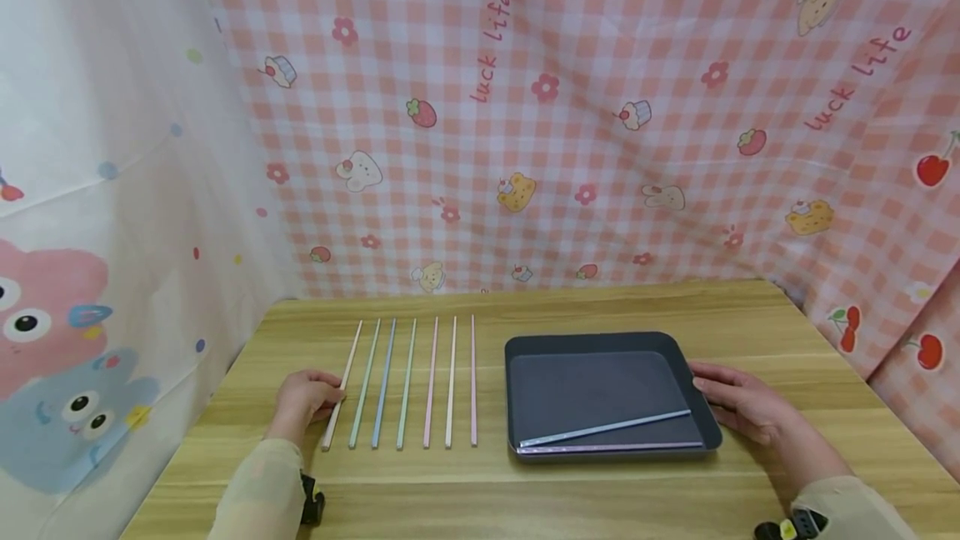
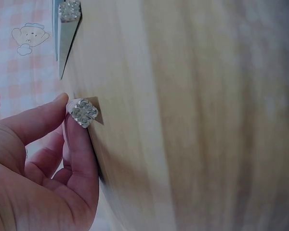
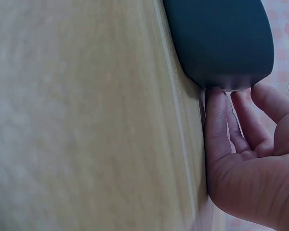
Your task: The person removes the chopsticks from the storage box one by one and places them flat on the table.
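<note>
At the left end of a row of several pastel chopsticks, my left hand (image 1: 303, 398) pinches a pale pinkish-white chopstick (image 1: 342, 394) between thumb and fingers. The left wrist view shows its patterned silvery end (image 2: 85, 113) just past the fingertips, close over the table. On the right stands a dark grey rectangular tray (image 1: 600, 343). Inside it, along the front, lie a light blue chopstick (image 1: 607, 427) at a slant and a pink-lilac chopstick (image 1: 615, 447). My right hand (image 1: 750, 407) touches the tray's right outer side with its fingertips, thumb up near the rim.
To the right of the held chopstick, green (image 1: 365, 382), blue (image 1: 385, 382), pale green (image 1: 407, 382), pink (image 1: 431, 382) and cream (image 1: 451, 382) chopsticks lie roughly parallel, with another pink chopstick (image 1: 473, 382) nearest the tray. A checked curtain (image 1: 480, 140) hangs behind the wooden table (image 1: 420, 494).
</note>
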Tool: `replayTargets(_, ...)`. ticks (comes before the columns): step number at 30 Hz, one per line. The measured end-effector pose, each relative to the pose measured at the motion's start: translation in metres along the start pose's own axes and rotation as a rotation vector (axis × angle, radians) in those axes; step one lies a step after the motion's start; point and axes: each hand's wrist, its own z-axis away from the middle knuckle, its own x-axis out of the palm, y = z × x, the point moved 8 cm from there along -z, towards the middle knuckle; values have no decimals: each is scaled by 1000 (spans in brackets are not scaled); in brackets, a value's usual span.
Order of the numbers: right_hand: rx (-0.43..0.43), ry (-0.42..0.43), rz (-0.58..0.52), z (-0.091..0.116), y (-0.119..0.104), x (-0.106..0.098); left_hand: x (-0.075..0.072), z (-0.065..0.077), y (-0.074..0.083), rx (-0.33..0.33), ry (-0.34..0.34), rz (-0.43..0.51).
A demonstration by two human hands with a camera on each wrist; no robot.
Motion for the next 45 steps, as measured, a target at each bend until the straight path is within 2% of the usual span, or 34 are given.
replayTargets(8,14,-1,6,0,0,0,0,0,-1,5,-4,-21)
replayTargets(15,7,2,5,0,-1,0,0,1,-1,8,-5,-2)
replayTargets(29,0,1,-9,1,-1,1,1,3,5,-8,-99,152)
replayTargets(36,-9,-1,-13,2,0,0,5,5,23,15,-97,87)
replayTargets(45,-9,4,3,-1,1,-2,31,27,62,163,-145,61)
